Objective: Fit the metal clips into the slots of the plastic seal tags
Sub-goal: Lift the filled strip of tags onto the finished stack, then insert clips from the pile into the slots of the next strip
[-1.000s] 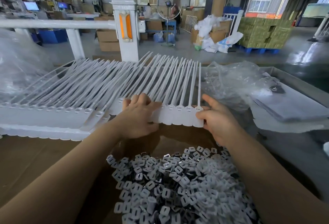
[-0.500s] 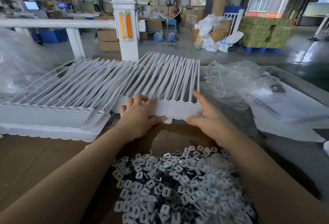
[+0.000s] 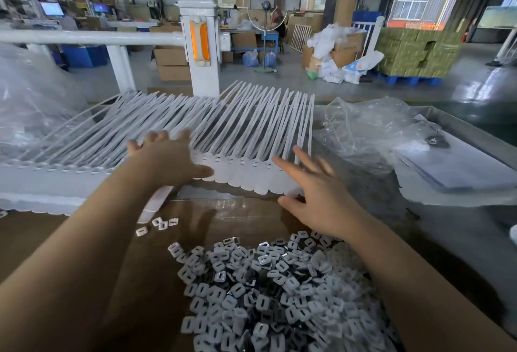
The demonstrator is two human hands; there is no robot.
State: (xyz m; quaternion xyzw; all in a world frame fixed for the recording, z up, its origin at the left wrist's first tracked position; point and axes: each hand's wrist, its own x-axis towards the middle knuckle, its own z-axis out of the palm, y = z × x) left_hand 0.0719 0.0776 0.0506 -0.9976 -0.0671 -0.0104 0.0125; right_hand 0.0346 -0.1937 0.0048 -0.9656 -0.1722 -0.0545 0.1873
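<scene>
A joined row of white plastic seal tags point(image 3: 246, 172) lies flat in front of me, slotted heads toward me and long tails fanning away. My left hand point(image 3: 165, 161) rests flat on the row's left part, fingers spread, thumb on the heads. My right hand point(image 3: 313, 192) is open with spread fingers at the row's right end, its thumb by the tags' lower corner. A big heap of small metal clips point(image 3: 268, 293) lies near me on the brown cardboard point(image 3: 56, 239). A few loose clips point(image 3: 159, 224) lie apart to the left.
More rows of white tags point(image 3: 56, 172) are stacked to the left. Crumpled clear plastic bags point(image 3: 363, 133) lie on the right, with flat bagged sheets point(image 3: 458, 166) beyond. Another clear bag point(image 3: 30, 99) bulges at far left. A white rail and post point(image 3: 200, 43) stand behind.
Both hands let go of the tag row's heads and opened. The left hand slid up onto the tails; the right hand lifted with spread fingers. The row now lies flat.
</scene>
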